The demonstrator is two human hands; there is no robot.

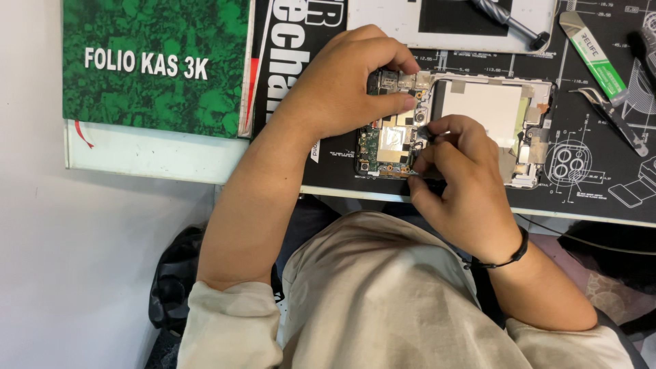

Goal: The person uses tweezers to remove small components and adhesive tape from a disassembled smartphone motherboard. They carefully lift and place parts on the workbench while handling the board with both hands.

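An opened phone (pixel 478 109) lies on a black repair mat (pixel 601 171), its green circuit board (pixel 372 140) and pale battery exposed. My left hand (pixel 348 78) curls over the phone's left end, fingers pressing on the board's upper part. My right hand (pixel 461 181) is closed around a thin dark tool (pixel 427 133), whose tip touches the board near the middle. A black band circles my right wrist.
A green-covered ledger book (pixel 157 65) sits on a white board at the left. A white phone panel (pixel 451 24) with a screwdriver (pixel 509 20) lies at the top. A green-tipped pry tool (pixel 594 55) and tweezers (pixel 615 116) rest at the right.
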